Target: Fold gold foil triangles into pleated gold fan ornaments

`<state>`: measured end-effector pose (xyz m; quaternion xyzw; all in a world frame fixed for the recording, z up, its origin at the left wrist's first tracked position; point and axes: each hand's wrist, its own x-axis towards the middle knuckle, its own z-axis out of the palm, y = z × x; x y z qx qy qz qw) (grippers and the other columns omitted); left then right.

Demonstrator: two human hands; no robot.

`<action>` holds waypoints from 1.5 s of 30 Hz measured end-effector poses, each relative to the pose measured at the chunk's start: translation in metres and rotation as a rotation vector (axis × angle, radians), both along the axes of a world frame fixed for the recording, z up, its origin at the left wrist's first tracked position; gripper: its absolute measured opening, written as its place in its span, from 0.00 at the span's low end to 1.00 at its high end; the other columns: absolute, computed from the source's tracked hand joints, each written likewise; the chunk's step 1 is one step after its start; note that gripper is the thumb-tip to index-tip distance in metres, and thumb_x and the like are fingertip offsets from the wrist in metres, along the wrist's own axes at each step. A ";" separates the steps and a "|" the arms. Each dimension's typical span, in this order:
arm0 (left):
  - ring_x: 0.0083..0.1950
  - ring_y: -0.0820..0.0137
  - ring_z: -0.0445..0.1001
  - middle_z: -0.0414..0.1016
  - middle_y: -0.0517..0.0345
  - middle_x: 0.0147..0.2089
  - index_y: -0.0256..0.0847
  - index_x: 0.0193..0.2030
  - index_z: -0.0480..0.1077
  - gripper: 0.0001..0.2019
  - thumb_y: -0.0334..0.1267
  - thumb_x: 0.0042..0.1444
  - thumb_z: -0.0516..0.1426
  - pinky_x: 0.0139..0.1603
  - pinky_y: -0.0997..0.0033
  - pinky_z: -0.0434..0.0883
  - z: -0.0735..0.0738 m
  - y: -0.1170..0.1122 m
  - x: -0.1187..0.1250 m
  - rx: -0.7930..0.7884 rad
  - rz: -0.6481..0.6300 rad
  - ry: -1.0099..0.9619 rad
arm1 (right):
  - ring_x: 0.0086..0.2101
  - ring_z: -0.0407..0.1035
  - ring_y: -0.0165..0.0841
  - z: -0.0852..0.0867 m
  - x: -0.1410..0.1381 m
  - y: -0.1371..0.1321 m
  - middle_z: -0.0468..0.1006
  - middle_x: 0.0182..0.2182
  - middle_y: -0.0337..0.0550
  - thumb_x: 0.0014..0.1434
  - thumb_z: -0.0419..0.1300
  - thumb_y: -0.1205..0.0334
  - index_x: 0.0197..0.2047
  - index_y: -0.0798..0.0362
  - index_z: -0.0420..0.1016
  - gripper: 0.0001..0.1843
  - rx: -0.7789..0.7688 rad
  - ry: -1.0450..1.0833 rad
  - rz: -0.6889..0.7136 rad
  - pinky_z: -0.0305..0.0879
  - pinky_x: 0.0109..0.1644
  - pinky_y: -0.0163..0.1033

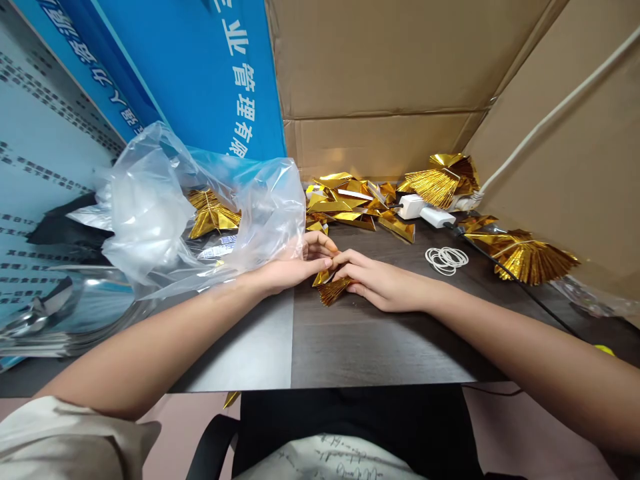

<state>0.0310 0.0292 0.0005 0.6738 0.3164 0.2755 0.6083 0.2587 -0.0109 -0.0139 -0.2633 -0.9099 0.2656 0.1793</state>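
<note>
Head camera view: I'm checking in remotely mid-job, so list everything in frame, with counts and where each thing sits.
folded gold foil piece: 1, gold, under both hands' fingertips
folded foil pile: several, gold, on the table beyond the hands
pleated foil fans: 2, gold, right of the pile
plastic bag: 1, clear, left of the hands
rubber bands: a bundle, white, right of the hands
power adapter: 1, white, beside the pile
table: 1, dark wood-grain, under these
printed board: 1, blue, back left
cardboard wall: 1, brown, back right
left hand: 1, at the foil piece
right hand: 1, at the foil piece
</note>
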 end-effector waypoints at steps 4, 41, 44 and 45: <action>0.47 0.72 0.75 0.74 0.55 0.44 0.38 0.43 0.67 0.14 0.26 0.52 0.63 0.55 0.68 0.75 -0.004 -0.002 0.001 0.006 -0.006 0.043 | 0.54 0.68 0.31 -0.001 0.004 0.004 0.68 0.56 0.50 0.69 0.49 0.65 0.53 0.53 0.70 0.13 -0.004 -0.003 -0.024 0.69 0.62 0.44; 0.45 0.66 0.76 0.78 0.54 0.44 0.38 0.46 0.71 0.10 0.41 0.65 0.56 0.49 0.66 0.72 -0.005 0.005 -0.016 0.831 -0.139 0.491 | 0.56 0.65 0.36 -0.006 0.014 0.009 0.73 0.56 0.50 0.69 0.50 0.65 0.53 0.53 0.69 0.12 0.108 -0.028 -0.019 0.68 0.61 0.50; 0.39 0.70 0.73 0.76 0.56 0.40 0.38 0.46 0.71 0.07 0.36 0.65 0.53 0.43 0.69 0.71 -0.008 0.007 -0.016 0.808 -0.115 0.499 | 0.59 0.64 0.36 -0.005 0.013 0.009 0.71 0.59 0.51 0.69 0.49 0.65 0.53 0.53 0.70 0.13 0.105 -0.038 -0.023 0.68 0.63 0.51; 0.37 0.71 0.72 0.75 0.57 0.39 0.38 0.47 0.70 0.08 0.35 0.65 0.53 0.41 0.70 0.70 -0.010 0.008 -0.016 0.801 -0.103 0.493 | 0.60 0.63 0.37 -0.005 0.014 0.009 0.71 0.60 0.51 0.69 0.49 0.65 0.53 0.53 0.70 0.13 0.101 -0.043 -0.027 0.67 0.63 0.51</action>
